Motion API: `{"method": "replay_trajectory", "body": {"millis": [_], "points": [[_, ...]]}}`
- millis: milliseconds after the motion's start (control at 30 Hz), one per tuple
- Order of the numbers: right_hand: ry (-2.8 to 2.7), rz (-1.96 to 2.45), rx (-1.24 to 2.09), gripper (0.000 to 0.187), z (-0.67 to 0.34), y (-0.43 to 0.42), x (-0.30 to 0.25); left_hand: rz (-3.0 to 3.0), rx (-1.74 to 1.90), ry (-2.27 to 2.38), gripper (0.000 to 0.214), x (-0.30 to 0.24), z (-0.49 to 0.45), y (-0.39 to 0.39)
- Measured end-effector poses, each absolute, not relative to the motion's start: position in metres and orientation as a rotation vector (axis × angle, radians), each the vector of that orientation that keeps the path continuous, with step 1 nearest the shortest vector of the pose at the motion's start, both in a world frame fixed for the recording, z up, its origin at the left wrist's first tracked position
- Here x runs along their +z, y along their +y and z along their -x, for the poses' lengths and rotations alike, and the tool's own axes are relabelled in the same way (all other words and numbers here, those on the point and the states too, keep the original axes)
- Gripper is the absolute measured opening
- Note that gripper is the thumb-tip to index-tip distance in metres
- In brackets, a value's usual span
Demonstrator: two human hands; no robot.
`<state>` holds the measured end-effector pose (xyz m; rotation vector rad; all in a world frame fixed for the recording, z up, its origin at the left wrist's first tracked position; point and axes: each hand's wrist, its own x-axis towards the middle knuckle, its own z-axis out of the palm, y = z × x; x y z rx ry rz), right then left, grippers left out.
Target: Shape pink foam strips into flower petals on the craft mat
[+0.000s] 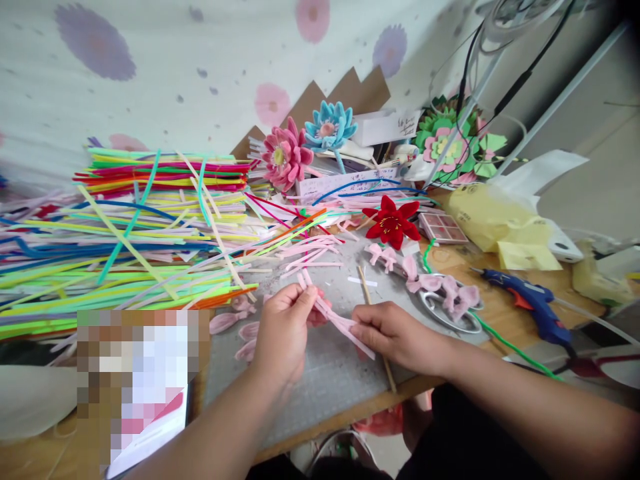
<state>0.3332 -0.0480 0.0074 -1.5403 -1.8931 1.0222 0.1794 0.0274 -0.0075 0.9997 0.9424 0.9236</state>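
Note:
Between my two hands, above the grey cutting mat (320,393), are pale pink pipe cleaners (336,321). My left hand (285,323) pinches them near their upper end, thumb on top. My right hand (387,337) is closed round their lower part, and the ends stick out below its fingers. Beneath my right hand a thin wooden stick (388,373) lies on the mat. Pink pipe-cleaner petals (247,331) lie left of my left hand, partly hidden by it. Beyond my hands is a loose group of cut pink pipe cleaners (310,250).
Bundles of coloured pipe cleaners (125,233) fill the left side. At the right lie scissors (430,307) under a row of pink shaped pieces (453,293), and a blue glue gun (535,300). A red flower (393,221) and a phone (155,400) are also on the table.

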Motion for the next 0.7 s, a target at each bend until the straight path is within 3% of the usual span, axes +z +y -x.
{"method": "replay_trajectory", "body": {"millis": [167,533,700], "points": [[-1.918,1.507,1.126,0.029,-0.334,-0.051,0.010,-1.008,0.966,0.953,0.023,-0.010,-0.180,0.028],[-1.687,1.564,0.955,0.017,-0.321,-0.041,0.003,-1.538,0.878,0.996,0.028,-0.018,-0.174,0.025],[-1.411,1.460,1.251,0.020,-0.310,-0.040,-0.008,-1.354,0.938,0.924,0.023,-0.018,-0.176,0.026]]}}
